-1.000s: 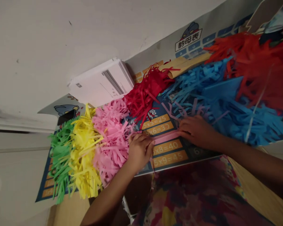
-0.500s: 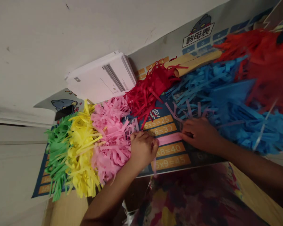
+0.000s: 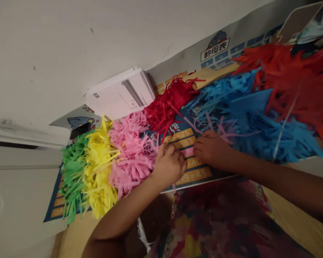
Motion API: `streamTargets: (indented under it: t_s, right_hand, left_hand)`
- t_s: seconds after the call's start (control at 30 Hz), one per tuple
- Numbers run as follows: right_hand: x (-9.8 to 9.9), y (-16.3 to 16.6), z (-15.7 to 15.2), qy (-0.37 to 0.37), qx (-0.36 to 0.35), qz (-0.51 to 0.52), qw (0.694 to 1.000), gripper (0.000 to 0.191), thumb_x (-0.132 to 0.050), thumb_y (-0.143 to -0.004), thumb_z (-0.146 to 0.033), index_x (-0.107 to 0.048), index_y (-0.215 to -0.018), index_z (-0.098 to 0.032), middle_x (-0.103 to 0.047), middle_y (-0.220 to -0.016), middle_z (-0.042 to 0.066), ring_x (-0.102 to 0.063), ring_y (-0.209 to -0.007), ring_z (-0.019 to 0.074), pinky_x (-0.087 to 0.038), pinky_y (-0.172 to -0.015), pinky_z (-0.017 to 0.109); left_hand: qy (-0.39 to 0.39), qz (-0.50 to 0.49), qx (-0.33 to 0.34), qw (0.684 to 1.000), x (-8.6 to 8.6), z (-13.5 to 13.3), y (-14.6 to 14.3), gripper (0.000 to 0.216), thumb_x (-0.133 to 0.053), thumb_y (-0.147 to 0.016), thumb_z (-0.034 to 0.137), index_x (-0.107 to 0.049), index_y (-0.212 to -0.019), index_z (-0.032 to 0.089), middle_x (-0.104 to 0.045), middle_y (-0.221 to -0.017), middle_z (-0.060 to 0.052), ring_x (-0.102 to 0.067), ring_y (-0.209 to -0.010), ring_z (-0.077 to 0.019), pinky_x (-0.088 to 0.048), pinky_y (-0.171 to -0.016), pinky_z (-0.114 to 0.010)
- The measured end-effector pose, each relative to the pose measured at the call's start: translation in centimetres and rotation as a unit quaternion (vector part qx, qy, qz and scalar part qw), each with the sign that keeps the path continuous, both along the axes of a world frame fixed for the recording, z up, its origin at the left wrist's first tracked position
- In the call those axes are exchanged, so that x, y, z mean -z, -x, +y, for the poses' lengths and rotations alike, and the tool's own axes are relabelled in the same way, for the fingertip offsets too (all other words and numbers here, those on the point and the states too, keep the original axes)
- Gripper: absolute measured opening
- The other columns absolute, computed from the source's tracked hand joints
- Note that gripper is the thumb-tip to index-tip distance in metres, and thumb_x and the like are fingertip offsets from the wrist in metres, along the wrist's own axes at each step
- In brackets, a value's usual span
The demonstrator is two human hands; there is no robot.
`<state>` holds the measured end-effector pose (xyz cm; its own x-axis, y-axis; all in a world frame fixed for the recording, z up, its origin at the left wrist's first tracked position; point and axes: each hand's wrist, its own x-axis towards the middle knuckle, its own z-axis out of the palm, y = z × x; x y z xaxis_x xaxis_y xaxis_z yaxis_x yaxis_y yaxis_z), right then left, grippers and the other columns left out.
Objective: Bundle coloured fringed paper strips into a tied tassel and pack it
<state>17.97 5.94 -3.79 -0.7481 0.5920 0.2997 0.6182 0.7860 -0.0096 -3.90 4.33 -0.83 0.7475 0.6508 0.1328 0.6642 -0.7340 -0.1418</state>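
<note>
A narrow pink paper strip stretches between my two hands above a printed mat. My left hand is closed around its left end, fingers curled. At its right end my right hand is closed too, thumb and fingers pinched together. Pale pink fringe spreads out beyond my right hand, over blue fringe. Just left of my left hand lies a heap of pink fringed tissue paper. Dark red fringed paper lies behind the hands.
Yellow fringe and green fringe lie on the left. Blue fringe and orange-red fringe cover the right. A white box leans against the wall. The printed mat covers the table.
My hands have come closer together, so less of the pink strip shows between them. The view has shifted slightly; the paper heaps look otherwise the same.
</note>
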Motion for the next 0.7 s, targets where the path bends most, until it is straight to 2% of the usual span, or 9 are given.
streamTargets:
  t_s: [0.17, 0.27, 0.43, 0.57, 0.7]
  right_hand:
    - [-0.4, 0.9, 0.4, 0.016, 0.046, 0.012, 0.999, 0.012, -0.058, -0.089, -0.019, -0.066, -0.081, -0.018, -0.068, -0.080, 0.006, -0.051, -0.084, 0.0222, -0.026, -0.080, 0.040]
    - [-0.1, 1.0, -0.1, -0.002, 0.040, 0.005, 0.999, 0.015, -0.055, -0.091, -0.013, -0.066, -0.081, -0.019, -0.068, -0.081, 0.004, -0.051, -0.085, 0.0220, -0.026, -0.081, 0.040]
    - [1.4, -1.8, -0.2, -0.032, 0.044, 0.073, 0.996, 0.020, -0.056, -0.094, -0.012, -0.070, -0.084, -0.022, -0.071, -0.082, 0.000, -0.054, -0.087, 0.0207, -0.026, -0.082, 0.039]
    - [2.3, -3.6, 0.3, 0.035, 0.087, 0.136, 0.986, 0.020, -0.060, -0.095, -0.024, -0.073, -0.080, -0.025, -0.073, -0.086, 0.001, -0.056, -0.085, 0.0202, -0.025, -0.078, 0.037]
    - [2.7, -3.7, 0.8, 0.125, 0.102, 0.170, 0.972, 0.021, -0.062, -0.095, -0.035, -0.075, -0.081, -0.026, -0.071, -0.086, 0.001, -0.057, -0.085, 0.0204, -0.026, -0.077, 0.036]
  left_hand:
    - [-0.011, -0.012, -0.023, 1.000, 0.7, 0.3, -0.2, 0.017, -0.055, -0.096, 0.024, -0.065, -0.082, 0.020, -0.070, -0.080, -0.003, -0.059, -0.090, -0.0227, -0.033, -0.103, -0.051]
    - [-0.009, -0.030, -0.036, 0.999, 1.0, 0.1, 0.5, 0.014, -0.058, -0.095, 0.021, -0.066, -0.083, 0.021, -0.072, -0.082, -0.002, -0.060, -0.094, -0.0230, -0.031, -0.104, -0.051]
    - [0.019, -0.083, -0.043, 0.995, 1.2, -0.3, 2.6, 0.011, -0.060, -0.094, 0.019, -0.069, -0.097, 0.025, -0.076, -0.090, 0.000, -0.062, -0.097, -0.0223, -0.027, -0.103, -0.050]
    - [0.093, -0.148, -0.101, 0.979, 1.5, 0.0, 3.5, 0.009, -0.062, -0.094, 0.026, -0.071, -0.096, 0.025, -0.076, -0.097, -0.002, -0.063, -0.097, -0.0224, -0.032, -0.097, -0.047]
    - [0.147, -0.170, -0.150, 0.963, 1.9, 0.5, 3.4, 0.012, -0.061, -0.094, 0.030, -0.070, -0.090, 0.024, -0.074, -0.095, -0.003, -0.062, -0.094, -0.0235, -0.034, -0.091, -0.045]
